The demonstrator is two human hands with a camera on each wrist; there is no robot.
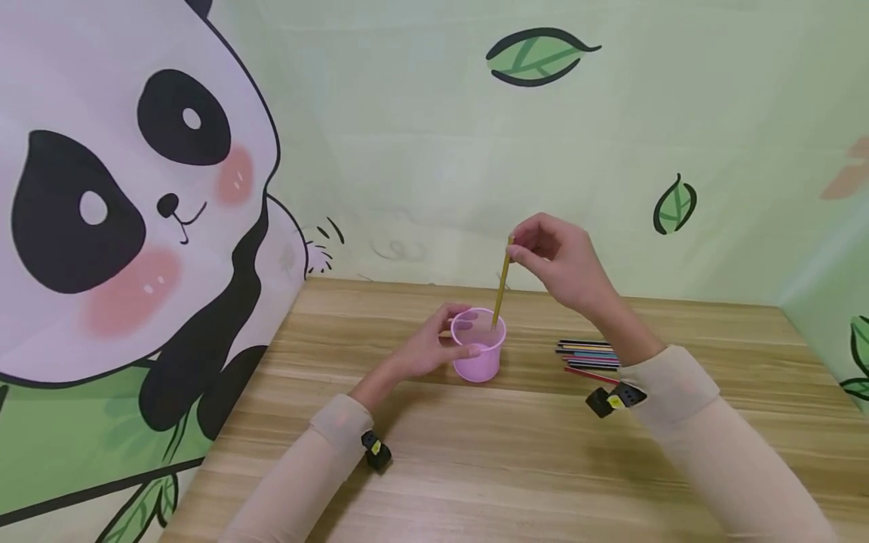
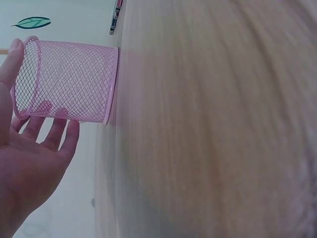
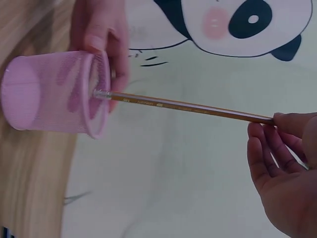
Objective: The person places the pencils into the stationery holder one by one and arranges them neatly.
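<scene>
A pink mesh pencil holder [image 1: 477, 367] stands upright on the wooden table. My left hand [image 1: 425, 348] holds it from the left, thumb at the near side of the rim and fingers round the far side. In the left wrist view the fingers of that hand [image 2: 37, 158] show against the mesh. Above and to the right, my right hand [image 1: 560, 260] pinches a yellow pencil [image 1: 502, 285] by its upper end, between thumb and fingertips. The pencil slants downward, its silvery lower end [image 3: 101, 94] at the holder's mouth.
Several coloured pencils [image 1: 587, 353] lie side by side on the table [image 1: 489, 460], right of the holder and partly behind my right forearm. A green cloth wall with printed leaves [image 1: 539, 59] rises behind the table; a printed panda [image 1: 197, 226] covers the left side.
</scene>
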